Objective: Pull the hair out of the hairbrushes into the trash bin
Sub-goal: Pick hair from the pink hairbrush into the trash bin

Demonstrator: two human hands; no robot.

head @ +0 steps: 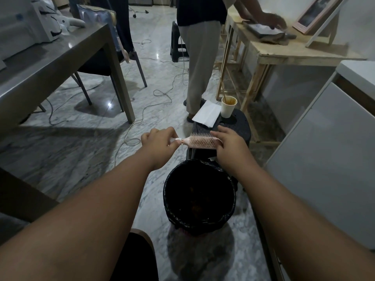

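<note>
A pink hairbrush [199,141] is held level in front of me, above the far rim of the trash bin [199,196]. My left hand [158,141] is closed around its handle. My right hand [229,146] grips the far tip of the brush head, fingers wrapped over it. The bristles face up and toward me, with a little brownish hair among them. The bin is round, lined with a black bag, and stands on the marble floor just below my hands. Its inside is dark.
A black stool [233,126] behind the bin carries a paper cup [228,107] and a white napkin [207,116]. A person [200,57] stands beyond it at a wooden table [284,51]. A grey table [60,63] is at left, a white cabinet [328,159] at right, cables on the floor.
</note>
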